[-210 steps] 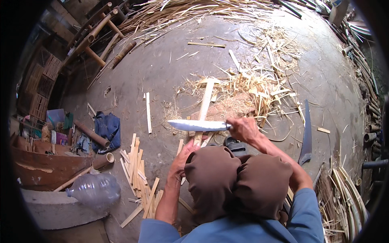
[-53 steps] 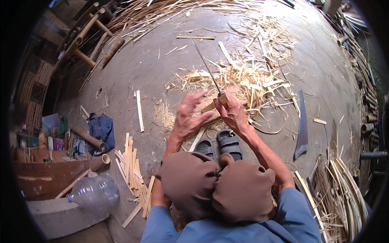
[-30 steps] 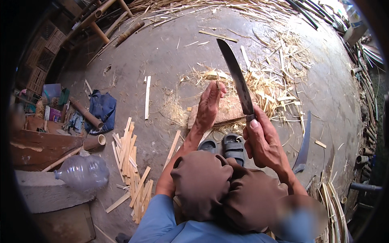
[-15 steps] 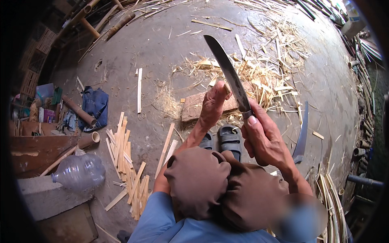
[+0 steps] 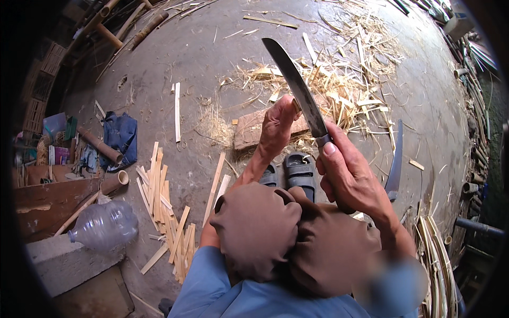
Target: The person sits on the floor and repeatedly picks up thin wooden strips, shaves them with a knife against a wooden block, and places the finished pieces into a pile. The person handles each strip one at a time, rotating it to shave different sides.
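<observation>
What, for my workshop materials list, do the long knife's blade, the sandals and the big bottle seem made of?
Knife blade: probably steel, dark and mottled, judging by its dull metallic sheen. Sandals: likely rubber or foam, matte grey, with thick straps. Bottle: apparently clear plastic, glossy, translucent.

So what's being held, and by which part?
The right grip holds the long knife by its handle. The left grip seems to pinch a small pale piece; I can't tell by which part.
</observation>
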Tool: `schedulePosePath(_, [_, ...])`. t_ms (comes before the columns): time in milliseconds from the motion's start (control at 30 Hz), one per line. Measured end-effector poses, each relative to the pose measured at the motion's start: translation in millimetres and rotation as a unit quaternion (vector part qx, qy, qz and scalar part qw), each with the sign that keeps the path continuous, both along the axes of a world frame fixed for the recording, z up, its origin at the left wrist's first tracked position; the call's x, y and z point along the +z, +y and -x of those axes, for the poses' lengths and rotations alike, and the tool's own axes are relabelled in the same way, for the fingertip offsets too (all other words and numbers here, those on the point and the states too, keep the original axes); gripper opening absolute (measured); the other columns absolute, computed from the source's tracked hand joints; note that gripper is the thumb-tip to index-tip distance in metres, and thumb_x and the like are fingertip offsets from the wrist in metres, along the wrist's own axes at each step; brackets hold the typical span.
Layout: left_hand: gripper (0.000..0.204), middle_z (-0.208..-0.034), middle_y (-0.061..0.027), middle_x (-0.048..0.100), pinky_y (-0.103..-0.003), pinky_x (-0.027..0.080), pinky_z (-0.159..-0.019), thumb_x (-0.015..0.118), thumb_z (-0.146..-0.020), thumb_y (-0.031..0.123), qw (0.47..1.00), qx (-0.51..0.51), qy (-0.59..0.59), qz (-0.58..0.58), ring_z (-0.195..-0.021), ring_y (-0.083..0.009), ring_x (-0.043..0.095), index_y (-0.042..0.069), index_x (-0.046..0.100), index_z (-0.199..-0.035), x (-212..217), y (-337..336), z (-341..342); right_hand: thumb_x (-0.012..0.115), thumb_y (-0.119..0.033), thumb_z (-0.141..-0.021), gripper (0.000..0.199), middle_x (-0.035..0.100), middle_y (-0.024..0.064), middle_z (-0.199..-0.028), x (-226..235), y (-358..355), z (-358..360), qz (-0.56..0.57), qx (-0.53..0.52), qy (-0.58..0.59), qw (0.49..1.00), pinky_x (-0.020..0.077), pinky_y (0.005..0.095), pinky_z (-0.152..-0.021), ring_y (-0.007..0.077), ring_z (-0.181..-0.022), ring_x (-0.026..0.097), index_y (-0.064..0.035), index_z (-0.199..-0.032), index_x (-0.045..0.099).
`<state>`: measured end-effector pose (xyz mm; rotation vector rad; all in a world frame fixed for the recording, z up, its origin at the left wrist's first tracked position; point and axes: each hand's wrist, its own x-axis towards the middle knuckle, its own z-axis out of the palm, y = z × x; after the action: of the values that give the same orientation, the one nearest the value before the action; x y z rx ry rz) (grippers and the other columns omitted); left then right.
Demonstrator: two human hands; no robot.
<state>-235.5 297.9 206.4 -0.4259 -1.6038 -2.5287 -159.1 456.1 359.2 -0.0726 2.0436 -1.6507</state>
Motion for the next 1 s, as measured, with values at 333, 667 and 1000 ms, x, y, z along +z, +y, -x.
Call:
schedulePosePath(333, [0.046,-0.103,-0.0162,0.062,-0.037,0.044,-0.094,0.026,-0.108,0.031,0.937,0.226,0.164,0.21,-0.101,-0.0255,0.059,-0.001,0.059,-0.108,20.5,-27.3,19.7,0.039,-0.014,-0.106,0.044,0.045,0.0047,-0.069,-16.9,-1.8,1.8,-0.117,0.039,0.192,0.974,0.0419,0.0309,-0.056,0.0133,-0.057,0.045,-0.0087,-0.149,0.032])
schedulePosePath(667, [0.031,-0.098,-0.0173,0.072,-0.044,0.055,-0.079,0.046,-0.1,0.027,0.699,-0.055,0.129,0.701,-0.088,-0.0343,0.069,0.008,0.07,-0.109,168.8,-13.4,112.2,0.042,-0.014,-0.104,0.044,0.047,0.0089,-0.068,-12.9,0.4,3.0,-0.13,0.045,0.196,0.971,0.0424,0.035,-0.058,0.0193,-0.057,0.047,-0.0067,-0.147,0.035])
schedulePosePath(1000, [0.026,-0.072,-0.0085,0.06,-0.033,0.05,-0.049,0.063,-0.096,0.032,0.628,0.291,0.389,0.608,-0.063,-0.0161,0.059,0.01,0.07,-0.085,154.3,-10.0,144.9,0.043,-0.016,-0.103,0.045,0.062,0.0331,-0.086,-14.9,-0.2,8.2,-0.149,0.049,0.191,0.969,0.0437,0.055,-0.072,0.0517,-0.083,0.061,-0.0066,-0.145,0.034])
